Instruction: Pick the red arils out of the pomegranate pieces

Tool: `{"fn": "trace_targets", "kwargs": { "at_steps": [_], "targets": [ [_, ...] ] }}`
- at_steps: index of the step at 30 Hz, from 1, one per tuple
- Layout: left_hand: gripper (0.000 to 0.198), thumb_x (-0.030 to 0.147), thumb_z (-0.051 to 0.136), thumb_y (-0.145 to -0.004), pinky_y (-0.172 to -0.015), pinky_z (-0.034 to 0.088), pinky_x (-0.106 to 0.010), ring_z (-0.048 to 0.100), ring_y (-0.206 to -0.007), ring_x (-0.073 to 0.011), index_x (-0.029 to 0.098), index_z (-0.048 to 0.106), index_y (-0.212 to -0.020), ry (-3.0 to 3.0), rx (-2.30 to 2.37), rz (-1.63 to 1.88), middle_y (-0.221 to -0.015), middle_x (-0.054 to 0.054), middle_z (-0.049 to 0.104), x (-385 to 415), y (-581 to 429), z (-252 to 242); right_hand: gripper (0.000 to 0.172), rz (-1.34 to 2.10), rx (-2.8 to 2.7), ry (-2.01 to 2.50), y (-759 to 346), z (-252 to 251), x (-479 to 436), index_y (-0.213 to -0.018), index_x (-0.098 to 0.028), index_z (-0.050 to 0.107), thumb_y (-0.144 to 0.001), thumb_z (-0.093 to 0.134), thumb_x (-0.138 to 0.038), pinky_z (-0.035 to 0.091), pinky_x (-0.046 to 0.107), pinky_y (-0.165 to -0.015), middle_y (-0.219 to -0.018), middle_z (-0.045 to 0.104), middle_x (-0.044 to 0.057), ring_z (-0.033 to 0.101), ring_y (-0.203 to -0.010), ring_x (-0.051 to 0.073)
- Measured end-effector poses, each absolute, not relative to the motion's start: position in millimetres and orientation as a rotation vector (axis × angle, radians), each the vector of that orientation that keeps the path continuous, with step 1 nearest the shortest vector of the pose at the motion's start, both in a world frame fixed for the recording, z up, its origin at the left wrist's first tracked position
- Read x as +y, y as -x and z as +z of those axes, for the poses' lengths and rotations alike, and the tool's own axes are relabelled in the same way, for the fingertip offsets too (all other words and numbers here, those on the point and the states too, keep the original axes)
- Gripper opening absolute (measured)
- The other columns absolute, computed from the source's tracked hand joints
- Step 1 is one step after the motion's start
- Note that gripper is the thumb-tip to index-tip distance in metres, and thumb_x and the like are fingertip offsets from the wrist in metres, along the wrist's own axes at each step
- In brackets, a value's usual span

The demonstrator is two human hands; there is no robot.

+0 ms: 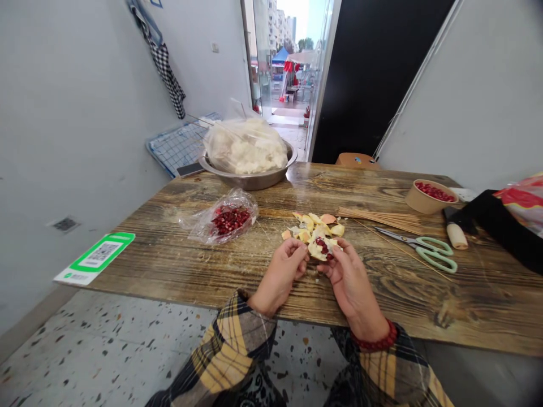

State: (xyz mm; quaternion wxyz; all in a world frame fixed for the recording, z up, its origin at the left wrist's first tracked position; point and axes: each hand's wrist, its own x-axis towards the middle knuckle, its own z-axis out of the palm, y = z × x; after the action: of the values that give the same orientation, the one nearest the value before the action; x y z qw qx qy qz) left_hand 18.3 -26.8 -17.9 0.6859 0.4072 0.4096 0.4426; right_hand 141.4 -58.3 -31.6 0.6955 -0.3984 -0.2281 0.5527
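**Red seeds in pale rind, worked between your two hands**

Your right hand has the pomegranate piece, thumb over its right side and fingers curled underneath, a closed hold. Your left hand meets it at the left edge, thumb and forefinger drawn close together; whether that pinch has rind, a seed or nothing, I cannot tell. The piece sits near the front of the counter, just on your side of the peel scraps.

You seem to be at the stripping step, opening the rind and freeing the seeds. Some red still shows in the piece, so I judge this portion unfinished. Loose seeds lie in clear plastic off to your left (the likeliest place for yours to go, I would guess).

The next move, as I read it, calls for a steady right hand and a light left thumb, rolling seeds off the membrane without crushing them. Keep the peel on its own pile. Scissors and thin sticks lie to your right, well apart from your fingers.
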Motion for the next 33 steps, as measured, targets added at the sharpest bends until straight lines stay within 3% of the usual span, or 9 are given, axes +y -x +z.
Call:
{"fn": "trace_targets", "kwargs": {
  "at_steps": [9,33],
  "targets": [
    [0.018,0.024,0.068,-0.070,-0.056,0.033,-0.019,0.041,-0.058,-0.0069,0.014,0.056,-0.079,-1.159,0.954,1.165,-0.065,0.005,0.049,-26.1,-21.9,-19.9,0.035,1.162,-0.601,0.951,-137.6,-32.2,-57.8,-0.091,-0.024,0.057,-0.066,0.080,-0.030,0.057,0.023,-0.064,-0.097,0.062,-0.002,0.061,-0.086,0.014],
    [0.010,0.020,0.062,-0.074,-0.061,0.034,-0.022,0.043,-0.063,-0.0094,0.016,0.053,-0.074,-1.351,0.888,1.159,-0.067,0.003,0.047,-23.0,-18.7,-20.4,0.036,1.203,-0.596,0.937,-138.2,-32.8,-58.0,-0.091,-0.024,0.057,-0.065,0.082,-0.029,0.057,0.022,-0.065,-0.097,0.063,-0.002,0.061,-0.085,0.012]
  ]
}}
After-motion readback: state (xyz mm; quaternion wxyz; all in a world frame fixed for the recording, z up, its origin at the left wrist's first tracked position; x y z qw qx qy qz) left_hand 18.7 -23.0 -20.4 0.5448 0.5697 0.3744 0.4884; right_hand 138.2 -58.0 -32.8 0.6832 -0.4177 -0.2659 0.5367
